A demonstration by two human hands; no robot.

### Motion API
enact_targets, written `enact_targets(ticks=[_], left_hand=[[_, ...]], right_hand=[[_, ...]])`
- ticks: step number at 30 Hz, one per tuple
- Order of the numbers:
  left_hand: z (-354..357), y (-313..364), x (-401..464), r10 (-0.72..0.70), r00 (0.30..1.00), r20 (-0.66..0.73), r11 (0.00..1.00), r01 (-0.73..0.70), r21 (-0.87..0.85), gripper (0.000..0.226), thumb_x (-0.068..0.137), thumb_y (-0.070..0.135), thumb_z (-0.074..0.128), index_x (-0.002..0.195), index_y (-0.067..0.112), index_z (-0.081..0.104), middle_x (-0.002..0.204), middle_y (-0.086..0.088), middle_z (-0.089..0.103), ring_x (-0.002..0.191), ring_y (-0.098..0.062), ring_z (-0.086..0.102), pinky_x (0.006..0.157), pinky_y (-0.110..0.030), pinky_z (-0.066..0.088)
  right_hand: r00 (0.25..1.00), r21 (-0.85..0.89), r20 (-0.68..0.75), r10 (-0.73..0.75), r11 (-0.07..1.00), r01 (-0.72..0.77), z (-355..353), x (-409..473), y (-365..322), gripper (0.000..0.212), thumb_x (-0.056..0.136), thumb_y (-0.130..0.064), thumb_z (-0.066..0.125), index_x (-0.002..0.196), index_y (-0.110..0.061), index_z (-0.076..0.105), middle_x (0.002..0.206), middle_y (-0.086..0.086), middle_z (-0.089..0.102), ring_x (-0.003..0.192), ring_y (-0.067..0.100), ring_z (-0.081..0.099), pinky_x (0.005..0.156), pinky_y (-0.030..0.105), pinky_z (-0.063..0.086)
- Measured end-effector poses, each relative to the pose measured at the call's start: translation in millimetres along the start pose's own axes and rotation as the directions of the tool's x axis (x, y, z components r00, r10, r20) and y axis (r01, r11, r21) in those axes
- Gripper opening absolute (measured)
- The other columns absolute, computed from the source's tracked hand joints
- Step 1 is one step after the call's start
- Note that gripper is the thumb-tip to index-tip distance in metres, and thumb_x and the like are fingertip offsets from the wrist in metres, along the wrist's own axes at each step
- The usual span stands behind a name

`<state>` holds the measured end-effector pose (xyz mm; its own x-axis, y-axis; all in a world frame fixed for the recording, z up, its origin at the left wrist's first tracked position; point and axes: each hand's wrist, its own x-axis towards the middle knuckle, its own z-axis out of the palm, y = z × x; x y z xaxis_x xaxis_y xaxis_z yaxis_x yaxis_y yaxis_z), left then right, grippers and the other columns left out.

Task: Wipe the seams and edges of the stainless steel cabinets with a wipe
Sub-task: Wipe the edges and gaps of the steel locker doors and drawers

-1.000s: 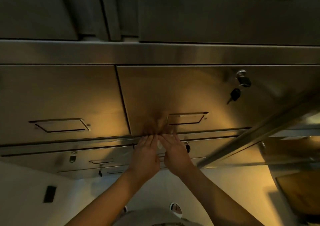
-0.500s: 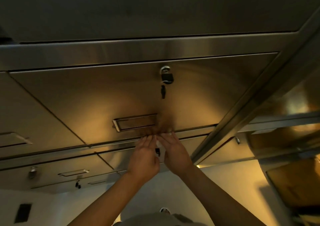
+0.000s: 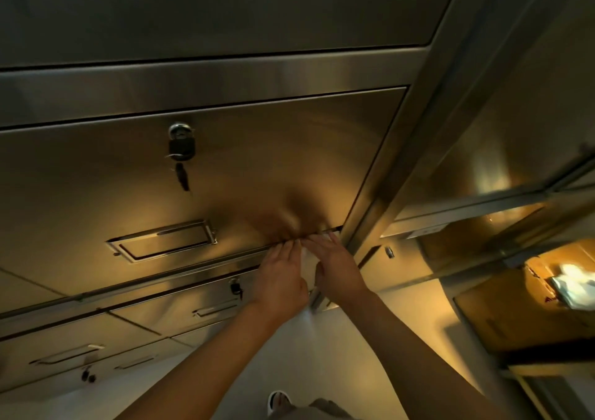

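A stainless steel cabinet door (image 3: pixel 257 162) fills the middle of the head view, with a padlock (image 3: pixel 181 144) and a recessed handle (image 3: pixel 162 241). Both my hands press a white wipe (image 3: pixel 307 260) against the horizontal seam (image 3: pixel 199 260) under that door, close to its right end by the vertical corner post (image 3: pixel 380 200). My left hand (image 3: pixel 280 278) and my right hand (image 3: pixel 336 268) lie side by side with fingertips on the seam. Only a sliver of the wipe shows between them.
Lower cabinet doors (image 3: pixel 80 342) with small locks sit below the seam. Around the corner post a side panel (image 3: pixel 521 123) runs to the right. A cardboard box (image 3: pixel 521 310) with white crumpled material (image 3: pixel 573 284) stands at the right. My foot (image 3: pixel 278 402) is on the pale floor.
Both hands slid the wipe to the right along the seam, from under the recessed handle to the door's right end near the corner post. The view swung right with them.
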<state>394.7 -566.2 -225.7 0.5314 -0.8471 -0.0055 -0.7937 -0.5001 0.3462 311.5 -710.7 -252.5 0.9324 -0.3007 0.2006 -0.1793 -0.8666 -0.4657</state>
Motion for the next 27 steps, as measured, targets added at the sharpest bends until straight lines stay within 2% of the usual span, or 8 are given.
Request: enact_targets(ticks=[5, 8, 10, 11, 16, 23, 25, 27], left_hand=[[5, 27, 24, 0.033, 0.998, 0.050, 0.999, -0.032, -0.007, 0.078, 0.086, 0.024, 0.053, 0.157, 0.003, 0.031, 0.159, -0.014, 0.040, 0.147, -0.027, 0.036, 0.128, -0.037, 0.020], [8, 29, 25, 0.032, 0.999, 0.040, 0.999, -0.032, -0.018, 0.078, 0.079, 0.028, 0.048, 0.152, 0.003, 0.039, 0.149, -0.014, 0.050, 0.139, -0.027, 0.044, 0.123, -0.038, 0.029], [6, 26, 21, 0.045, 0.998, 0.036, 0.999, -0.045, -0.013, 0.078, 0.080, 0.025, 0.056, 0.153, 0.004, 0.038, 0.149, -0.012, 0.049, 0.139, -0.027, 0.044, 0.123, -0.039, 0.029], [6, 24, 20, 0.052, 0.998, 0.035, 0.999, -0.051, -0.017, 0.077, 0.081, 0.022, 0.060, 0.153, 0.004, 0.038, 0.149, -0.011, 0.049, 0.139, -0.027, 0.044, 0.123, -0.038, 0.029], [2, 13, 17, 0.082, 0.996, 0.041, 0.996, -0.080, -0.051, 0.079, 0.084, 0.018, 0.064, 0.156, 0.007, 0.034, 0.151, -0.008, 0.046, 0.141, -0.024, 0.042, 0.125, -0.038, 0.027], [-6, -14, 1, 0.084, 0.996, 0.032, 0.996, -0.083, -0.037, 0.074, 0.085, 0.015, 0.062, 0.154, 0.008, 0.038, 0.151, -0.009, 0.047, 0.141, -0.025, 0.042, 0.125, -0.038, 0.025], [-9, -27, -9, 0.066, 0.998, 0.016, 0.997, -0.066, -0.038, 0.072, 0.085, 0.014, 0.063, 0.153, 0.008, 0.040, 0.149, -0.008, 0.050, 0.139, -0.025, 0.044, 0.124, -0.037, 0.027], [-13, -44, -21, 0.053, 0.999, -0.004, 0.998, -0.053, -0.035, 0.069, 0.082, 0.012, 0.063, 0.149, 0.008, 0.046, 0.145, -0.009, 0.054, 0.134, -0.026, 0.049, 0.121, -0.037, 0.031]], right_hand=[[0.993, 0.073, -0.048, 0.105, 0.992, -0.101, -22, -5, 21, 0.074, 0.066, 0.019, 0.052, 0.133, -0.010, 0.068, 0.132, 0.009, 0.068, 0.128, 0.025, 0.057, 0.115, 0.028, 0.038], [0.982, 0.076, -0.059, 0.180, 0.982, -0.175, -22, -5, 14, 0.072, 0.067, 0.018, 0.054, 0.132, -0.010, 0.068, 0.131, 0.010, 0.068, 0.128, 0.024, 0.058, 0.113, 0.013, 0.032], [0.976, 0.082, -0.074, 0.203, 0.977, -0.197, -16, -4, 9, 0.070, 0.066, 0.017, 0.056, 0.129, -0.010, 0.070, 0.127, 0.009, 0.070, 0.124, 0.025, 0.060, 0.109, 0.000, 0.022], [0.974, 0.087, -0.072, 0.214, 0.974, -0.208, -13, -4, 6, 0.069, 0.066, 0.016, 0.056, 0.129, -0.010, 0.070, 0.127, 0.009, 0.070, 0.124, 0.025, 0.061, 0.109, 0.000, 0.022], [0.951, 0.047, -0.029, 0.306, 0.951, -0.305, -7, -6, -3, 0.068, 0.074, 0.010, 0.058, 0.139, -0.010, 0.064, 0.144, 0.011, 0.061, 0.139, 0.024, 0.052, 0.118, 0.027, 0.031], [0.938, 0.029, 0.036, 0.344, 0.938, -0.345, 0, 0, -43, 0.070, 0.076, 0.008, 0.058, 0.145, -0.009, 0.058, 0.151, 0.013, 0.054, 0.145, 0.026, 0.045, 0.117, 0.023, 0.023], [0.948, 0.033, 0.037, 0.317, 0.948, -0.318, 8, 2, -57, 0.069, 0.076, 0.007, 0.058, 0.144, -0.008, 0.058, 0.149, 0.014, 0.056, 0.144, 0.027, 0.046, 0.120, 0.027, 0.026], [0.963, 0.036, 0.023, 0.267, 0.963, -0.268, 20, 4, -71, 0.068, 0.073, 0.006, 0.058, 0.140, -0.007, 0.062, 0.144, 0.014, 0.060, 0.139, 0.029, 0.052, 0.119, 0.035, 0.037]])
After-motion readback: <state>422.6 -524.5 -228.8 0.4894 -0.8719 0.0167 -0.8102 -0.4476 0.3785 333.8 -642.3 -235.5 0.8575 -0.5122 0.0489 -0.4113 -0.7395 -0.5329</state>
